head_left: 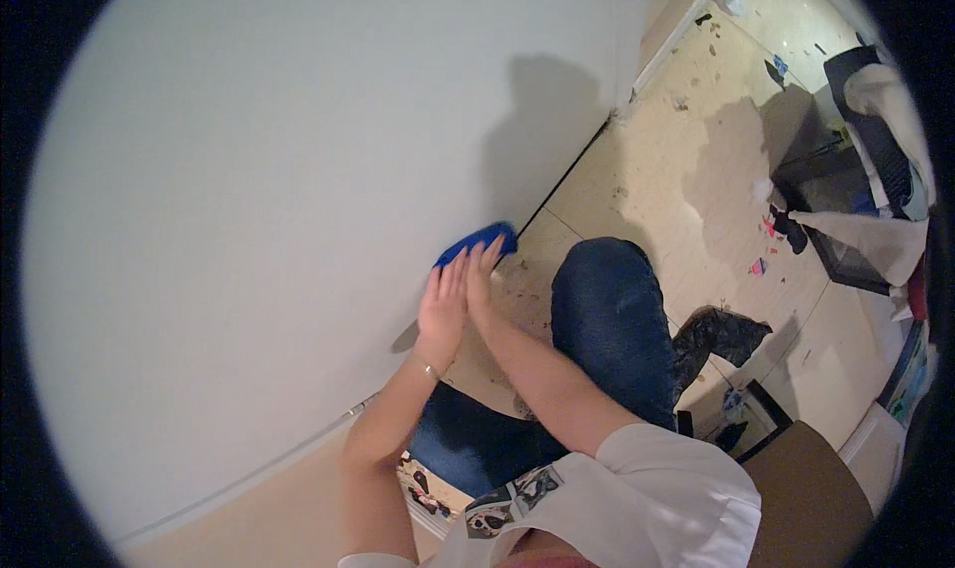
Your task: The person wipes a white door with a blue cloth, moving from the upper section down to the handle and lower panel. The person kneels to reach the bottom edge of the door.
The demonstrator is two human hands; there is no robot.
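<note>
a plain white wall (269, 200) fills most of the view, meeting a pale tiled floor (657, 160) that is speckled with dirt and small scraps of litter. the person kneels close against the wall, one knee in blue jeans (607, 314) planted on the tiles, which brings both arms within easy reach of the wall's lower part.

a blue cloth (479, 242) sits low on the wall, just above the dark seam where wall and floor meet. the right hand (481, 275) lies over it with fingers stretched flat, pressing it against the wall rather than gripping it; whether any fingers curl round its edge cannot be told. the left hand (443, 304) is open too, palm laid alongside the right hand and touching it, seemingly adding pressure behind the cloth.

off to the right, well apart from the hands, stands a dark box (846, 230) with white bags (875, 240) draped over it.
</note>
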